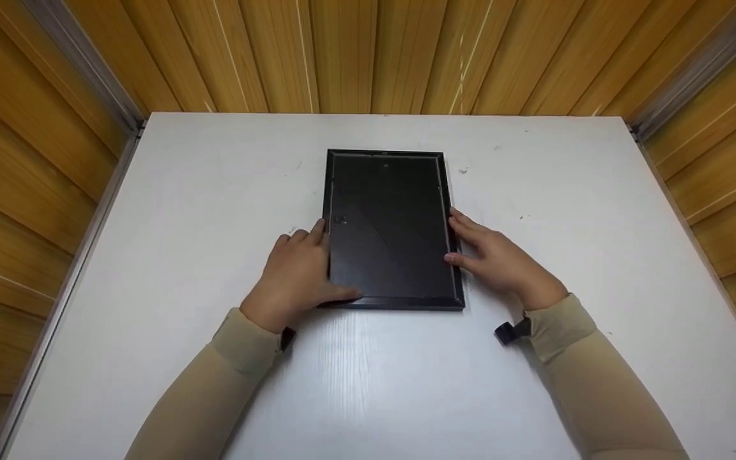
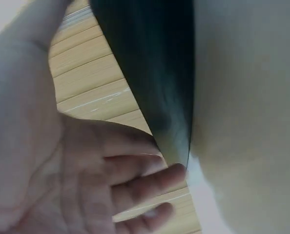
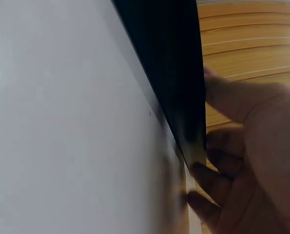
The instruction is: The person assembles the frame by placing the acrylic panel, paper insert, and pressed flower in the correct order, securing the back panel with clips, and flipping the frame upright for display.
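Lying flat, backing upward, on the white table (image 1: 202, 191): one black picture frame (image 1: 387, 223). Left hand (image 1: 294, 271) at its left edge, digits spread, thumb across its near-left corner. Right hand (image 1: 502, 259) at its right edge, thumb and fingertips apart, touching. Wood-grain paneling (image 1: 342, 57) beyond.

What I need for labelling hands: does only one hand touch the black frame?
No: the left hand and right hand touch opposite sides of the black frame.

Head view bright, pale glare on tabletop (image 1: 345, 370); wrist views blurred.
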A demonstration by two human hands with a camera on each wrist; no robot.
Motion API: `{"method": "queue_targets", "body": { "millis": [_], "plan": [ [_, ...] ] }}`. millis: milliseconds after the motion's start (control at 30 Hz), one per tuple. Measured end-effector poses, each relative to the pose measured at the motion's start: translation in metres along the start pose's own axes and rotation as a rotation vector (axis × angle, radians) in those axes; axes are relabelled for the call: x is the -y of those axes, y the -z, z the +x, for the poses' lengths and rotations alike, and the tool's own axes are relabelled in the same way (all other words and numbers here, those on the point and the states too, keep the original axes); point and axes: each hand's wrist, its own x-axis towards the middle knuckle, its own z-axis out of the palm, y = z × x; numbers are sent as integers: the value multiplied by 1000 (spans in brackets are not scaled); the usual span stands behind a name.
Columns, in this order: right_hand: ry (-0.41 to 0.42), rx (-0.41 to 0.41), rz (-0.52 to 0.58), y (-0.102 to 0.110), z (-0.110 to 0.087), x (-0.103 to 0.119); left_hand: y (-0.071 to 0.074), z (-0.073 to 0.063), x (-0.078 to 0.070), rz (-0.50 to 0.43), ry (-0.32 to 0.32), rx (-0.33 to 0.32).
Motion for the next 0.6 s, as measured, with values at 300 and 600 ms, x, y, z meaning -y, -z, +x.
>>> {"method": "queue_targets", "body": {
  "millis": [300, 600],
  "plan": [
    [-42, -32, -12, -4, 2, -2, -7, -1, -1, -123, -43, -81],
    [-30, -25, -28, -3, 2, -2, -12, -2, -3, -240, 8, -71]
  ]
}}
